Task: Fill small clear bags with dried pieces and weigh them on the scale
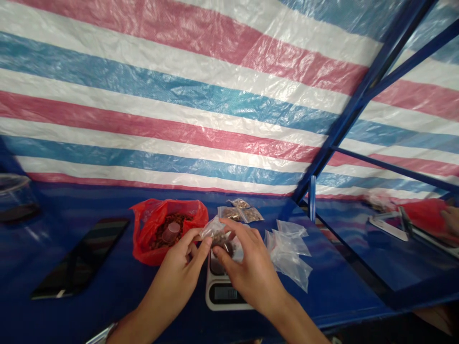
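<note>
My left hand [191,251] pinches a clear plastic zip bag [214,228] between thumb and fingers. Curled round a small round see-through container [225,247] with brown bits is my right hand [247,253]; the fingers partly hide it, and its exact kind is unclear. The bag's mouth meets this container, both above a white digital scale [211,302] with a lit display. Left of the hands, an open red plastic bag [143,253] holds brown pieces [161,229] and a small plastic cup [171,232].
Several filled zip bags [231,214] lie behind the scale; flat unfilled bags [292,251] spread to its right. A black phone [84,258] and a clear jar [16,198] are at left. Blue frame bars [337,129] rise at right, near another person's hand [452,219].
</note>
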{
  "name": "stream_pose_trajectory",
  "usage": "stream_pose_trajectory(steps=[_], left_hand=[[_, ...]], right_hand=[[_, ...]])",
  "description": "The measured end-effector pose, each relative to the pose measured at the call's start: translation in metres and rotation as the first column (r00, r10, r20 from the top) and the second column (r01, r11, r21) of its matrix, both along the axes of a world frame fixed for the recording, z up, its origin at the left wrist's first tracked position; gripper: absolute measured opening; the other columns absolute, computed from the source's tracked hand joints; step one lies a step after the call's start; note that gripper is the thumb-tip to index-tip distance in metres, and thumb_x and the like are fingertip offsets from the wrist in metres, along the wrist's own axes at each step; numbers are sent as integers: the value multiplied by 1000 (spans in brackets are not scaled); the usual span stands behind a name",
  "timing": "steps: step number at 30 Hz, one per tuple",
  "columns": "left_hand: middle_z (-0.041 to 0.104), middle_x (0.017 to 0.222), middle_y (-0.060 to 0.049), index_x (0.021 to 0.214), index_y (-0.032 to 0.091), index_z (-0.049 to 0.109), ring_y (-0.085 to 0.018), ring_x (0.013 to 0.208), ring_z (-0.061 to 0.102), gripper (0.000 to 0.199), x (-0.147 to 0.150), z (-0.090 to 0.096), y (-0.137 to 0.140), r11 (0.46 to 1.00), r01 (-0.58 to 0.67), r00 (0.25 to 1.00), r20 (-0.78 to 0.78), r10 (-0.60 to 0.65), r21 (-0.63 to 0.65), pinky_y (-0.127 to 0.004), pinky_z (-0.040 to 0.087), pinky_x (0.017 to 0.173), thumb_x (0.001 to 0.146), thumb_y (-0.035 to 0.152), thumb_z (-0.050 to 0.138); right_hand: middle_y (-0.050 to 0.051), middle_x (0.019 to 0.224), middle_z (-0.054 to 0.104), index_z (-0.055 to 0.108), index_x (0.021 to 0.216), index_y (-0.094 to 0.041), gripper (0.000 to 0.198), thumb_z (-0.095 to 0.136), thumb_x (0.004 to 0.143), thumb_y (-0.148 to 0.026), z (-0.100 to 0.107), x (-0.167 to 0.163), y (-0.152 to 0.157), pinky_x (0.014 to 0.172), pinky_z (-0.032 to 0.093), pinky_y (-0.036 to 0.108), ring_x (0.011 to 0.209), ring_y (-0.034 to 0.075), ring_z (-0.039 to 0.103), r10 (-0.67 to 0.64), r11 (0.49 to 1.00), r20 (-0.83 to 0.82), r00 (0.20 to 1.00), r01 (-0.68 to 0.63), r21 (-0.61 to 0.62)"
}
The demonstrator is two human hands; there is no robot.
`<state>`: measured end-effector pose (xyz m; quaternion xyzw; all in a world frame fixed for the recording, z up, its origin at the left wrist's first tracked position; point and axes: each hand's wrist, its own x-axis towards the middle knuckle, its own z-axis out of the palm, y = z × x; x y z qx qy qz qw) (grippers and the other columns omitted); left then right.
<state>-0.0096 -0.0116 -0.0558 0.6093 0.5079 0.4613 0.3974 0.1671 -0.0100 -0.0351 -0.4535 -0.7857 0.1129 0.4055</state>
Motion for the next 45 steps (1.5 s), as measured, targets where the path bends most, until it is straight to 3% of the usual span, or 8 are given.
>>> stream_pose_trajectory(steps=[4, 7, 10, 13, 21, 30, 39, 45], left_hand=[[75, 109, -5, 121, 22, 65, -22, 98, 70, 40, -4, 7, 3, 1000, -15, 999, 39, 14, 26, -31, 55, 86, 100, 52, 51], [75, 118, -6, 121, 23, 66, -25, 113, 69, 38, -8, 13, 2, 998, -16, 1000, 0, 16, 53, -32, 55, 91, 100, 50, 50], [76, 117, -5, 118, 23, 68, -24, 110, 70, 36, -11, 15, 0, 997, 10, 999, -42, -7, 73, -32, 56, 91, 101, 48, 50], [77, 113, -5, 115, 24, 69, -23, 107, 71, 33, -14, 15, -2, 996, 17, 999, -51, -12, 88, -31, 56, 90, 101, 47, 50], [75, 95, -3, 106, 22, 68, -21, 89, 71, 34, -19, 14, -2, 997, 14, 998, -55, -10, 75, -28, 56, 75, 101, 50, 48], [76, 99, -4, 102, 21, 67, -21, 95, 71, 31, -15, 14, -6, 993, -16, 999, -31, 20, 119, -27, 56, 77, 100, 48, 52], [74, 96, -3, 99, 21, 69, -20, 92, 71, 26, -18, 13, -6, 986, -12, 999, -28, 17, 168, -27, 55, 79, 99, 44, 56], [71, 88, -2, 96, 20, 68, -18, 83, 68, 27, -18, 16, -7, 992, 23, 1000, 15, -25, 124, -26, 53, 76, 98, 45, 57]], right_hand=[[6, 119, 72, 50, 143, -28, 52, 66, 94, -31, 1, -9, 0, 101, 47, 44, 107, 24, 67, 10, 999, -104, 995, -14, -37], [3, 100, 72, 56, 132, -24, 36, 61, 97, -32, 3, -12, 5, 90, 50, 36, 90, 19, 67, -31, 995, -252, 967, 5, -102], [0, 88, 69, 64, 101, -22, 14, 59, 98, -35, 6, -13, 8, 79, 50, 29, 82, 17, 64, -22, 989, -331, 943, -29, -147], [-1, 84, 67, 64, 90, -22, 18, 59, 98, -37, 9, -14, 9, 78, 49, 27, 80, 16, 63, 3, 985, -347, 938, -64, -163], [2, 90, 68, 64, 97, -21, 24, 52, 101, -41, 6, -19, 3, 80, 49, 28, 84, 17, 62, 42, 970, -329, 943, -117, -212], [1, 79, 63, 60, 83, -21, 28, 57, 96, -45, 7, -30, 2, 64, 48, 25, 76, 17, 58, 13, 963, -401, 916, -119, -241], [3, 79, 66, 65, 85, -20, 28, 58, 96, -44, 4, -34, 0, 67, 49, 28, 75, 18, 60, 22, 971, -360, 933, -106, -215], [3, 85, 69, 68, 91, -20, 24, 59, 96, -41, 3, -32, -2, 75, 50, 29, 80, 18, 61, 41, 970, -352, 935, -123, -212]])
